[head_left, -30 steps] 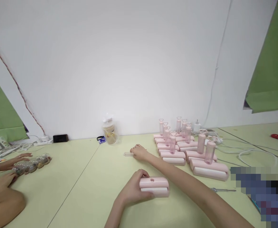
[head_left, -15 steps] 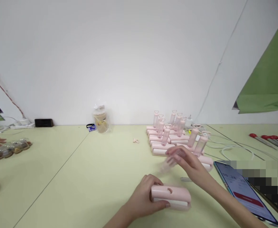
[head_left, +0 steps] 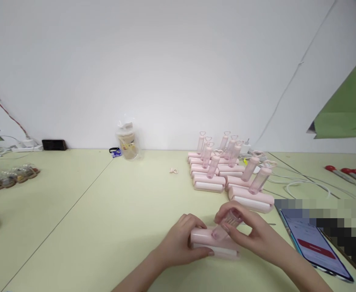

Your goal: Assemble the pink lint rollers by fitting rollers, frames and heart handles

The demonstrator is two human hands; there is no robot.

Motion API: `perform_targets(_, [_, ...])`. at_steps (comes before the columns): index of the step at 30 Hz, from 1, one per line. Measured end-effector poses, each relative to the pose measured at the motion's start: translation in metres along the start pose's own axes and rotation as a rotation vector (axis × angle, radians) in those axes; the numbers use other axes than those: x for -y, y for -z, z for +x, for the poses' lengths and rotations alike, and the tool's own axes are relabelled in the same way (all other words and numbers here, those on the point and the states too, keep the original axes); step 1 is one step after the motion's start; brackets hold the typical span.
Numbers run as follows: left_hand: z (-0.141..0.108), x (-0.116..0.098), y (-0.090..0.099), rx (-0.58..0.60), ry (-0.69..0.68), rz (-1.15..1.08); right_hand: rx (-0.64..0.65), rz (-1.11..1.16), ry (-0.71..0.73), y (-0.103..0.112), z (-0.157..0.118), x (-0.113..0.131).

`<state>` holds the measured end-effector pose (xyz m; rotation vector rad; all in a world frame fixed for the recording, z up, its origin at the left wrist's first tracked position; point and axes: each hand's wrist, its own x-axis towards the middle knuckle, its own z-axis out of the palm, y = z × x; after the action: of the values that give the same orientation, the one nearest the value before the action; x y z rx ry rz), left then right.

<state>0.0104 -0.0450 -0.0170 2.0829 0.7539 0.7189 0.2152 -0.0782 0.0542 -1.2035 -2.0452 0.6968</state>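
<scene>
My left hand (head_left: 186,239) is wrapped round the left end of a pink cylindrical lint-roller head (head_left: 202,234), which has a white strip along its front. My right hand (head_left: 251,229) grips a clear pink tube handle (head_left: 222,231) by its upper part. The handle leans to the right, its lower end touching the top of the roller head; whether it sits in the slot there, I cannot tell. Its cap end is hidden by my fingers. Behind my hands stand several finished-looking pink rollers (head_left: 209,182) with upright tube handles and heart-shaped loops.
A small pink heart-loop piece (head_left: 173,170) lies mid-table. A bagged cup (head_left: 128,144) stands by the wall. At right are a lit phone (head_left: 314,243), white cables (head_left: 305,184) and red-ended tools (head_left: 348,173). Bagged items (head_left: 10,177) lie at left.
My right hand has brought the tube handle down and towards me, onto the roller head. My left hand keeps its hold on the head. The co-worker's hand at far left has left the view.
</scene>
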Motion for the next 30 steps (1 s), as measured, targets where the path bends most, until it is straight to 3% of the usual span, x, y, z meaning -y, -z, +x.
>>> perform_targets(7, [0.002, 0.0, 0.001, 0.008, 0.009, 0.013, 0.094, 0.055, -0.058, 0.0, 0.003, 0.013])
perform_targets(13, [0.001, -0.001, 0.001, 0.01, 0.004, 0.012, -0.001, 0.623, -0.074, -0.02, 0.008, 0.003])
perform_targets(19, [0.001, 0.001, -0.001, -0.012, -0.011, 0.011, -0.217, 0.425, -0.081, -0.055, 0.01, 0.017])
perform_targets(21, [0.001, 0.002, -0.002, -0.014, -0.024, 0.004, -0.245, 0.45, -0.059, -0.063, 0.011, 0.019])
perform_targets(26, [0.0, 0.0, 0.0, 0.02, 0.023, 0.007, -0.318, 0.642, -0.072, -0.062, 0.014, 0.003])
perform_targets(30, [0.0, -0.002, 0.002, 0.038, 0.033, 0.011, -0.239, 0.789, -0.07, -0.057, 0.018, -0.011])
